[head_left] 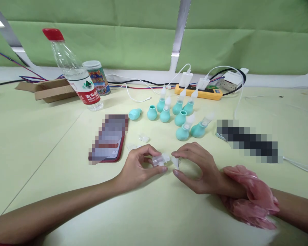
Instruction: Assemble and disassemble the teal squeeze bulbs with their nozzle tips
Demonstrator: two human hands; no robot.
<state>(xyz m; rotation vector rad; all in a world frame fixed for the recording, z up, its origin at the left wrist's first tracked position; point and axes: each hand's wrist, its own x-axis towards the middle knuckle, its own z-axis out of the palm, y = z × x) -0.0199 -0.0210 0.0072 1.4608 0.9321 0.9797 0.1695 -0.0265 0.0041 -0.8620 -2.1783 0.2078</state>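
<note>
Clear plastic tube (pixel 157 160) is over the table (pixel 66 191), pinched by my left hand (pixel 136 169), thumb and fingers closed to its width, probably so the end facing right stays uncovered; my right hand (pixel 201 167) has a small translucent cap (pixel 176 162) by its edges, fingertips parted only by that piece, just beside the tube. Loose fitting (pixel 143 138) lies just beyond, likely for easy reach. Teal bulbs (pixel 152 113) sit farther out, one tipped over, presumably where my wrists won't knock them.
</note>
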